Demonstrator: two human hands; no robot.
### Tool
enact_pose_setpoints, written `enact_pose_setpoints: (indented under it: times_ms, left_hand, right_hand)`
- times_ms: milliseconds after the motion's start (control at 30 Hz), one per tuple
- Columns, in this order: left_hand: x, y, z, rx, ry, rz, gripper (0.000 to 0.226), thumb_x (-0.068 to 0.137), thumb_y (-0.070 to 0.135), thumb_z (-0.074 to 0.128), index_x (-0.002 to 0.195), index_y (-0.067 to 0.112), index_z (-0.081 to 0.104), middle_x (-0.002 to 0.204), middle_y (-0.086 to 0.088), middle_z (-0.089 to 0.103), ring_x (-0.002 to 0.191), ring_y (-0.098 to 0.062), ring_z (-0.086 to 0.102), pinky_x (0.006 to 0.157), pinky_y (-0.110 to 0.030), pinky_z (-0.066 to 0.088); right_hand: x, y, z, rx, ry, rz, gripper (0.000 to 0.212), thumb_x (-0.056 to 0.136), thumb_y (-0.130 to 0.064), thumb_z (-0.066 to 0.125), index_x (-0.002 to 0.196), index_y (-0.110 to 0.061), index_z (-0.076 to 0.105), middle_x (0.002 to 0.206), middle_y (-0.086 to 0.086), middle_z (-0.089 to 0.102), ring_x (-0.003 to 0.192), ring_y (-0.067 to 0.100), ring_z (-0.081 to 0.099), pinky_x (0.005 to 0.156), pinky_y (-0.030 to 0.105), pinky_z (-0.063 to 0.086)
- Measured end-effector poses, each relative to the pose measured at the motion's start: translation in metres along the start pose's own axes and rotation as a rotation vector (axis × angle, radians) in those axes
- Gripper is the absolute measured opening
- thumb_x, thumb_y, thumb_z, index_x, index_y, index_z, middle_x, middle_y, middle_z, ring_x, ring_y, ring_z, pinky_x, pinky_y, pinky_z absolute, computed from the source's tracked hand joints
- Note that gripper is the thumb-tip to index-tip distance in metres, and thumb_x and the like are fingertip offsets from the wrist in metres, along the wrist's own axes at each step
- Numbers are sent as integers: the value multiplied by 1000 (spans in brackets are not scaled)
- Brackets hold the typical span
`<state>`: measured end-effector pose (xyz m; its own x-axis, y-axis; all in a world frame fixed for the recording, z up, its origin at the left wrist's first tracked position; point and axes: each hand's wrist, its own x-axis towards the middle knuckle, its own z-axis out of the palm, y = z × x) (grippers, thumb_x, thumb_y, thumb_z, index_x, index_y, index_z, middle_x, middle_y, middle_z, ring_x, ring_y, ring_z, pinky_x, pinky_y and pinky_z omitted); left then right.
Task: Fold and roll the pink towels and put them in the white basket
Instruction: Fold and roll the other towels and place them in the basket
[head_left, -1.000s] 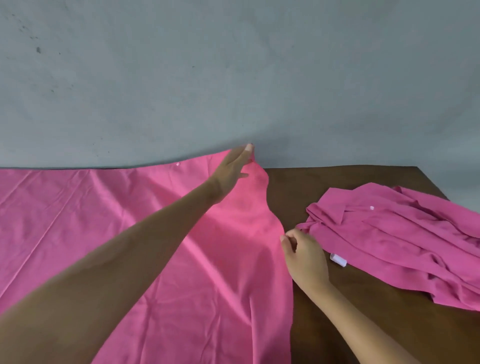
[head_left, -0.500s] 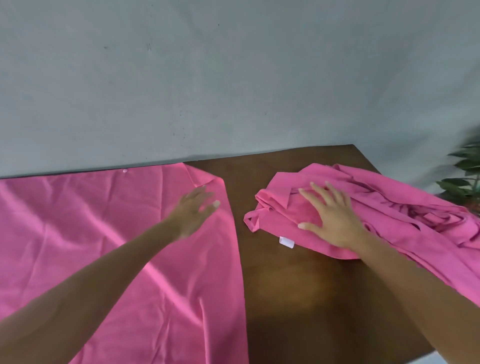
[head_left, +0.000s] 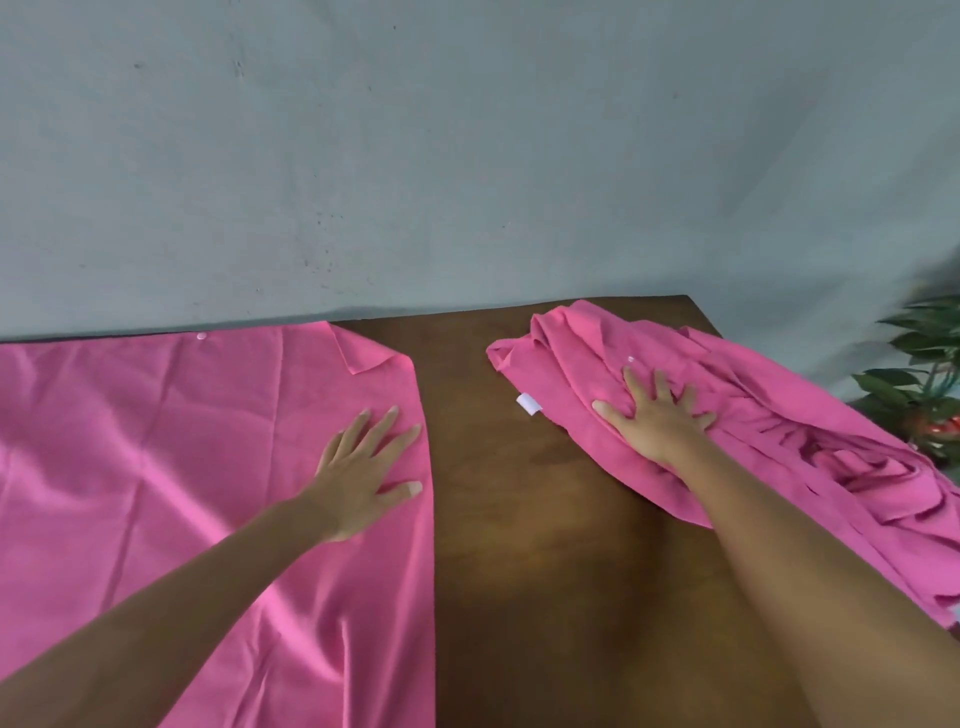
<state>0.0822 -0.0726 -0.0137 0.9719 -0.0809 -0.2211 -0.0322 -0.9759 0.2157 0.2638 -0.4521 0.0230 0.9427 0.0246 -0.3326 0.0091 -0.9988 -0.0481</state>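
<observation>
Pink towels (head_left: 727, 415), flat under both hands

I see two bare arms entering from the bottom edge, one from about 7 o'clock and one from about 5 o'clock. Neither arm wears a sleeve; both are uncovered from the frame edge to the wrist. I see no watch, bracelet or band at either wrist. The left hand (head_left: 363, 475) is gloveless, with no rings on its fingers (head_left: 387, 423). Its thumbnail, at about 3 o'clock on the hand, is short and pale, and looks unpainted. The right hand (head_left: 657, 418) is also gloveless and ringless. Its fingers are slim; its nails are too small for me to tell more.
</observation>
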Motion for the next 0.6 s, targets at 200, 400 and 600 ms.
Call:
enact_pose_setpoints:
  times_ms: [200,400,600]
  left_hand:
    - [-2,0,5,12,53,8,92,77,89,-9,158,46,-7,165,12,-25,153,-22,-25,125,-48,-3]
    - [-5,3,5,21,59,-2,86,81,84,-4,158,45,-9,166,10,-24,153,-22,-26,124,-46,-6]
    - [-7,5,0,15,39,-4,75,95,73,19,160,42,-4,167,8,-21,153,-21,-25,124,-46,-7]
  right_hand:
    - [33,-9,-8,97,-2,151,104,71,-97,2,156,-42,-21,168,8,-20,150,54,-12,111,80,-2]
    - [39,-30,-16,184,42,191,96,90,-82,33,161,-31,-7,169,13,-14,151,52,-12,116,75,0]
    - [6,-130,2,224,360,-366,66,99,-40,57,157,-21,30,168,12,16,155,35,6,124,50,9]
